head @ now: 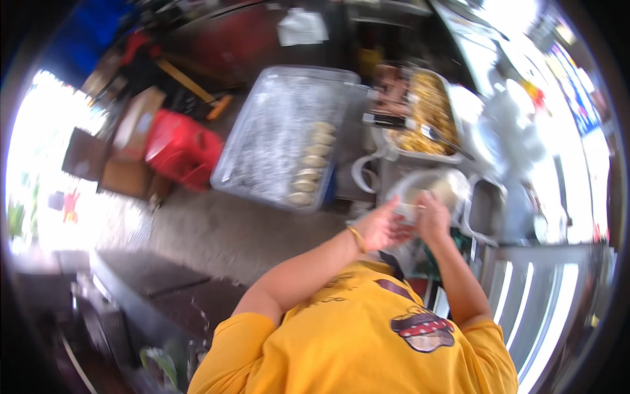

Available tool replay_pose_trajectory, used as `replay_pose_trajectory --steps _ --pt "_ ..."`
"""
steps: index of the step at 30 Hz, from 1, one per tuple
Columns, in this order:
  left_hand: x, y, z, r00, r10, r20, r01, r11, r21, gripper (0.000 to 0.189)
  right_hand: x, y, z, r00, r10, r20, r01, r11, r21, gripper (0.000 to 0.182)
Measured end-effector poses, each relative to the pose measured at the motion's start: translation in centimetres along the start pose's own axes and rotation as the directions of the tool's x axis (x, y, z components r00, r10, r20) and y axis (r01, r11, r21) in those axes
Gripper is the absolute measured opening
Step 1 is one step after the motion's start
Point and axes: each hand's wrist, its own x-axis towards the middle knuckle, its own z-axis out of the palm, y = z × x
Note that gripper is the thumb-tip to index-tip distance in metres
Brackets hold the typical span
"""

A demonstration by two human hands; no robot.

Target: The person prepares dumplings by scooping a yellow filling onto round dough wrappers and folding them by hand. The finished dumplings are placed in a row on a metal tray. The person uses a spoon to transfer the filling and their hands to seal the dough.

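My left hand [386, 227], below a yellow bracelet, has its palm turned towards my right hand [433, 214]. Both are in front of the near rim of a pale round bowl [460, 180] that holds something whitish. The fingers of my right hand are curled; blur hides whether anything small is between them. Left of the hands lies a large clear plastic tray [261, 133] dusted with white powder. Along its right side runs a row of several pale dough pieces [310, 170].
Beyond the bowl stands a tub of yellow chopped food [428, 106] with a metal utensil [435, 135], beside brownish-red pieces [391, 88]. A rectangular metal container [485, 207] sits right. Cardboard boxes [128, 167] and a red bag-like object [182, 147] are at left.
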Motion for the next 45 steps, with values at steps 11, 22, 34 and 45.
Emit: replay_pose_trajectory --steps 11,22,34,45 --pt "2.2 0.0 0.0 0.932 0.278 0.235 -0.274 0.96 -0.048 0.064 -3.3 6.4 -7.9 0.906 0.192 -0.378 -0.165 0.981 0.102 0.03" --pt "-1.0 2.7 4.3 0.841 0.328 0.43 -0.241 0.939 -0.245 0.052 -4.4 7.7 -7.3 0.963 0.155 -0.222 -0.125 0.982 0.143 0.038" --pt "-1.0 1.2 6.0 0.865 0.324 0.383 -0.355 0.935 0.011 0.047 -3.7 -3.6 -8.2 0.955 -0.268 -0.126 0.278 0.958 0.068 0.037" --pt "-1.0 1.4 6.6 0.914 0.232 0.333 -0.25 0.968 0.012 0.049 -2.6 -3.9 -8.0 0.928 -0.335 -0.164 0.352 0.932 0.089 0.038"
